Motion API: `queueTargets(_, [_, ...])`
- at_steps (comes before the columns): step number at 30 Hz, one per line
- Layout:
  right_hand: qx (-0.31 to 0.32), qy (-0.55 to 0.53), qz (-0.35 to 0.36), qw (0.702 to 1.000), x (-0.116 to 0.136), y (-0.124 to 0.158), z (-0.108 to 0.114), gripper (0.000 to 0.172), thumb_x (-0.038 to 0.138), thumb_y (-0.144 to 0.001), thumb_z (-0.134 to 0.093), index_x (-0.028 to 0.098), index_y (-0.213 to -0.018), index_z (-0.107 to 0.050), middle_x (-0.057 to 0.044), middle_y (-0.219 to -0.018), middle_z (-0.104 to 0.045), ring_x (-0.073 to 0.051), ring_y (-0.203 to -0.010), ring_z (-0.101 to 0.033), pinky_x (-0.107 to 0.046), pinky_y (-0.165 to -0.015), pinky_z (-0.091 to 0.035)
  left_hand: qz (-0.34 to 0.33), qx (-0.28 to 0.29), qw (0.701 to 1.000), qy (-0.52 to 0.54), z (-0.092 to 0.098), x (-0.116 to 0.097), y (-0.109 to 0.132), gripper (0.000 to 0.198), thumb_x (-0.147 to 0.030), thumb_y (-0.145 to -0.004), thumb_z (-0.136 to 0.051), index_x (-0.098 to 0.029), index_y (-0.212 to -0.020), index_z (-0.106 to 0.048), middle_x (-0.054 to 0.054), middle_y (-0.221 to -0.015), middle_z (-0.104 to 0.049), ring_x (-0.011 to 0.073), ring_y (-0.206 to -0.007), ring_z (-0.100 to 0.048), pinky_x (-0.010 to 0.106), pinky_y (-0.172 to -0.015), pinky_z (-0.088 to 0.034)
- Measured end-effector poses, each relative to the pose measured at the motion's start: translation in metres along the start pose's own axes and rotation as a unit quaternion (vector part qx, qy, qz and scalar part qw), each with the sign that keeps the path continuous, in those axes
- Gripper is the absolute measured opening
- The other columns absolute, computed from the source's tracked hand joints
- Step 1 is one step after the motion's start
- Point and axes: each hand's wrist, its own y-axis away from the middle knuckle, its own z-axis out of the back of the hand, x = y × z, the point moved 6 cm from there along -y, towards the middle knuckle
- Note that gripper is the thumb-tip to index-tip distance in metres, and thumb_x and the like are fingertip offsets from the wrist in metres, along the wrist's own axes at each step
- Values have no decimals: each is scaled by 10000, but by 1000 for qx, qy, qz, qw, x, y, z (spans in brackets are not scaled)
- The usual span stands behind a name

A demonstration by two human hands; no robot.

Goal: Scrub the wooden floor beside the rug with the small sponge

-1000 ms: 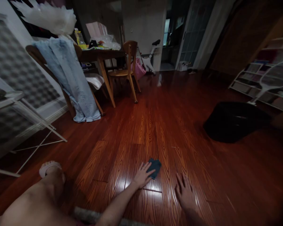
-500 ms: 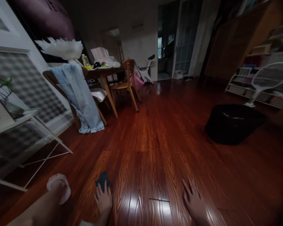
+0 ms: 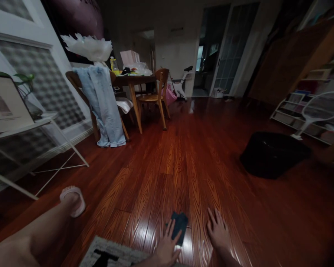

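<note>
My left hand [image 3: 168, 244] lies with spread fingers on a dark teal cloth [image 3: 180, 227], pressing it against the glossy reddish-brown wood floor [image 3: 167, 159]. Part of the cloth sticks out past the fingertips, and the rest is under the hand. To the right, my right hand [image 3: 218, 230] rests on the bare boards, fingers apart and nothing in it. Grey fabric with black marks [image 3: 108, 252] shows beside my left forearm; whether it is a sleeve cannot be made out.
A foot in a pale pink slipper [image 3: 78, 207] is planted at left. Beyond it stands a white folding-leg table [image 3: 55, 118]. Jeans [image 3: 105, 111] hang over a chair by the dining table [image 3: 133, 79]. At right sits a black bin [image 3: 269, 155] with a white racket [image 3: 311, 118] behind it.
My left hand and the cloth have slid right across the floor, closer to my right hand. My right hand has shifted slightly left. More of the grey fabric shows, and the view has turned a little.
</note>
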Motion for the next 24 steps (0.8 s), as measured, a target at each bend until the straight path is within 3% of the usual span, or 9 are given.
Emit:
queueTargets(4, [-3,1,3,1000,-2,-4,2,622,373,-920,-252,213,-1491,-438,-117,-1552,-411,-257,-1488,-271,-496,-1164,-282,-89,16,996,19,-3,-34,-8,717,-574,-961,-469,-411,-1568,-122,83,-1640,56,405,-1508,-80,753,-1128,-145])
queueTargets(8, [-20,-3,-16,1000,10,0,6,646,373,-917,-218,179,-1492,-437,-131,-1555,-403,-254,-1501,-240,-497,-1173,-265,-109,9,994,-20,26,-21,-15,555,-562,-983,-443,-458,-1513,-313,50,-1649,-144,328,-1500,-215,734,-1153,-29])
queueTargets(10, [-38,-4,-54,998,20,9,6,662,377,-921,-195,163,-1512,-405,-143,-1563,-388,-268,-1507,-221,-528,-1177,-240,-18,-26,998,-48,49,10,-13,516,-521,-984,-458,-436,-1487,-389,46,-1638,-215,315,-1494,-240,702,-1169,-17])
queueTargets(12, [-47,-6,-94,994,30,21,4,687,393,-924,-174,128,-1524,-380,-164,-1577,-360,-290,-1507,-211,-543,-1179,-228,146,-81,983,-79,73,54,0,485,-439,-988,-460,-414,-1471,-433,50,-1619,-276,325,-1486,-253,697,-1169,-26])
queueTargets(15, [-46,-19,-120,991,40,35,-1,711,407,-918,-181,97,-1536,-349,-180,-1597,-318,-308,-1504,-213,-552,-1179,-226,366,-134,913,-123,99,113,39,500,-315,-999,-398,-351,-1497,-413,89,-1615,-276,331,-1488,-245,704,-1156,-79])
queueTargets(17, [-55,-36,-114,991,42,39,-3,709,413,-915,-209,126,-1555,-311,-173,-1609,-298,-312,-1504,-210,-583,-1169,-231,452,-137,871,-137,107,138,63,517,-295,-1009,-361,-314,-1525,-367,121,-1625,-239,331,-1491,-239,711,-1141,-132])
queueTargets(20, [-82,-57,-100,990,41,38,-2,703,415,-916,-248,188,-1582,-244,-151,-1620,-285,-312,-1507,-202,-616,-1157,-229,504,-137,841,-137,108,148,79,530,-311,-1023,-333,-258,-1550,-323,171,-1629,-212,343,-1494,-226,683,-1137,-201])
queueTargets(24, [-73,-63,-111,989,43,37,3,701,389,-916,-271,186,-1585,-232,-153,-1625,-273,-309,-1512,-178,-608,-1163,-206,493,-137,849,-132,96,114,63,559,-340,-1022,-344,-182,-1557,-313,223,-1620,-205,386,-1490,-201,611,-1162,-222])
